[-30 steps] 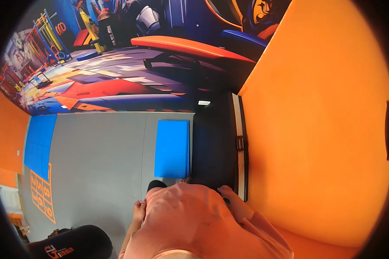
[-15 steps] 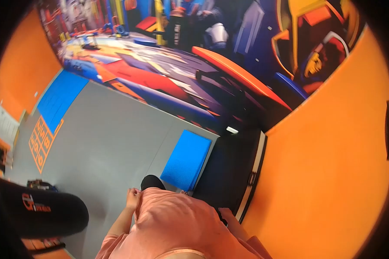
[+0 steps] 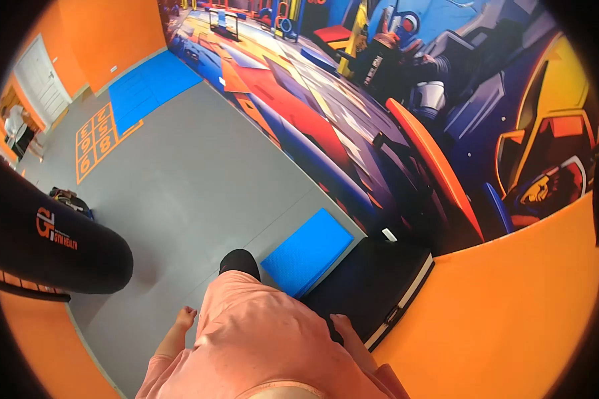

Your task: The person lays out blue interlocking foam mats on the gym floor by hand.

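My left hand [image 3: 188, 316] hangs beside the salmon-pink clothing [image 3: 266, 326] over the grey floor, fingers curled in and nothing visible in them. My right hand [image 3: 340, 323] is low on the other side, its fingers curled, in front of the black padded mat [image 3: 373, 279] in view. Whether it touches the dark patch just below it I cannot make out. A black shoe tip [image 3: 239, 263] shows past the clothing, near the stacked blue mats [image 3: 309, 249].
A black punching bag [image 3: 80, 243] hangs at the left. Farther off are a blue floor mat [image 3: 153, 83], orange floor numbers [image 3: 100, 143], a bag [image 3: 70, 199] and a person [image 3: 21, 130] near a white door [image 3: 43, 73]. A muralled wall [image 3: 326, 133] and an orange wall [image 3: 499, 312] bound the floor.
The view has turned left, bringing the door and the person into sight. My left hand has moved away from the clothing. The black shoe remains in front.
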Demonstrator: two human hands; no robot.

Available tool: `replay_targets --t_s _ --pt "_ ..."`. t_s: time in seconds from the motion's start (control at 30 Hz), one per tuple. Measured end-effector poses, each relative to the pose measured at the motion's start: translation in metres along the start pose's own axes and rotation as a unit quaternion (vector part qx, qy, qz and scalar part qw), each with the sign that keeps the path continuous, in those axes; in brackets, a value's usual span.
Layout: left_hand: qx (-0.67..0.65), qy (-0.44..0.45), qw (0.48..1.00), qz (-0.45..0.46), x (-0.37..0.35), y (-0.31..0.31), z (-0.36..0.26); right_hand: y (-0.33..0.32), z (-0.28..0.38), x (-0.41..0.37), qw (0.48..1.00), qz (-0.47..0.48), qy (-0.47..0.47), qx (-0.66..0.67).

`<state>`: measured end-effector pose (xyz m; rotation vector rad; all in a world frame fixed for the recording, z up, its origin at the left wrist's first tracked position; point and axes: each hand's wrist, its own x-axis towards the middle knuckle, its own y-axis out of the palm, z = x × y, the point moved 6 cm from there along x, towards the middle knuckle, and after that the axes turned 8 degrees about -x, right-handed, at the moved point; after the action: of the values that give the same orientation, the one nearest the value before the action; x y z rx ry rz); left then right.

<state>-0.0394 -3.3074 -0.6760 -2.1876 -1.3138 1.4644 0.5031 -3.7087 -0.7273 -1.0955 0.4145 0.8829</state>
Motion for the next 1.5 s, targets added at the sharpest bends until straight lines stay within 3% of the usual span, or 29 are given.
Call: replay_targets --t_s 0.03,0.17,0.23,0.37,0.43,0.47,0.53,0.67,0.73,0.8,0.87,0.93,0.97,1.03,1.17,1.23,1.27,1.33,1.43,1.5 --pt "-0.022 -0.04 0.999 0.017 0.021 0.009 0.039 -0.002 0.017 0.006 1.0 -0.009 -0.004 0.021" --pt "-0.044 -0.072 0.991 0.105 0.018 -0.001 0.039 -0.004 0.079 0.007 0.999 0.012 -0.014 -0.026" --pt "-0.063 -0.041 0.993 0.085 0.035 -0.009 0.036 -0.008 0.115 -0.002 0.992 0.033 -0.04 -0.111" --pt "-0.041 -0.012 0.996 0.072 0.086 -0.041 0.024 -0.002 0.153 -0.007 0.989 -0.002 -0.063 -0.133" --pt "0.029 0.086 0.994 0.053 0.101 -0.067 -0.011 0.004 0.158 -0.007 0.994 -0.019 -0.058 -0.089" --pt "0.034 0.085 0.994 0.059 0.109 -0.077 -0.017 0.012 0.161 -0.015 0.995 -0.018 -0.051 -0.087" --pt "-0.041 0.119 0.988 0.09 0.129 -0.095 -0.036 0.027 0.161 -0.033 0.992 -0.046 0.081 0.087" --pt "-0.084 0.141 0.977 0.137 0.157 -0.133 -0.061 0.07 0.197 -0.085 0.973 0.005 0.171 0.155" --pt "-0.177 0.025 0.972 0.152 0.176 -0.143 -0.035 0.09 0.212 -0.105 0.98 0.046 0.168 0.097" --pt "-0.114 -0.006 0.982 0.152 0.185 -0.165 -0.016 0.1 0.224 -0.117 0.973 0.025 0.178 0.146" --pt "0.058 0.083 0.985 0.14 0.221 -0.172 0.029 0.098 0.249 -0.134 0.966 -0.019 0.176 0.188" --pt "0.225 0.136 0.911 0.318 0.234 -0.176 0.037 0.1 0.259 -0.146 0.956 -0.072 0.175 0.224" --pt "0.233 0.145 0.905 0.325 0.242 -0.184 0.037 0.102 0.261 -0.152 0.953 -0.094 0.163 0.235" --pt "0.256 0.07 0.898 0.351 0.26 -0.197 0.035 0.106 0.262 -0.163 0.951 -0.135 0.152 0.232" --pt "0.28 0.111 0.91 0.284 0.305 -0.204 -0.007 0.15 0.227 -0.175 0.939 -0.166 0.198 0.225" --pt "0.231 0.126 0.934 0.243 0.321 -0.203 -0.04 0.182 0.215 -0.192 0.919 -0.04 0.285 0.271" --pt "0.208 0.133 0.943 0.225 0.327 -0.201 -0.058 0.19 0.208 -0.198 0.916 -0.044 0.291 0.274" --pt "0.188 0.176 0.936 0.241 0.326 -0.189 -0.102 0.214 0.178 -0.203 0.899 0.002 0.328 0.291" --pt "0.129 0.227 0.928 0.265 0.316 -0.172 -0.176 0.22 0.153 -0.195 0.886 -0.045 0.337 0.315" --pt "0.094 0.226 0.928 0.28 0.3 -0.168 -0.187 0.221 0.139 -0.198 0.877 -0.054 0.336 0.339"
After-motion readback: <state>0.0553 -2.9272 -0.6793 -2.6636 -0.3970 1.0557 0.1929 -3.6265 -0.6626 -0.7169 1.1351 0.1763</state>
